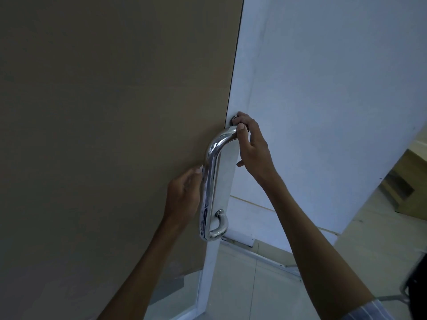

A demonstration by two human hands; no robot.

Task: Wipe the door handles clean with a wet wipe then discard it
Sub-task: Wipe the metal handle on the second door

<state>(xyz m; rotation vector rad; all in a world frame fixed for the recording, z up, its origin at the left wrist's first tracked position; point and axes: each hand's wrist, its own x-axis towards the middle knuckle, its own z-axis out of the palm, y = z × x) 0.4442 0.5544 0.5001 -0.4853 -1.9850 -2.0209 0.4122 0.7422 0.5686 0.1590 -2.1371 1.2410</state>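
My right hand (253, 146) grips the top bend of the chrome door handle (211, 181), thumb over the bar, fingers (240, 117) curled round it beside its upper mount. My left hand (184, 195) curls round the handle's straight bar lower down, thumb tip against the metal. No wipe shows in either hand; it may be hidden under my fingers. Left of them spreads the brown door (104, 135); right of them stands a pale panel (323, 88), with tiled floor (242, 285) below.
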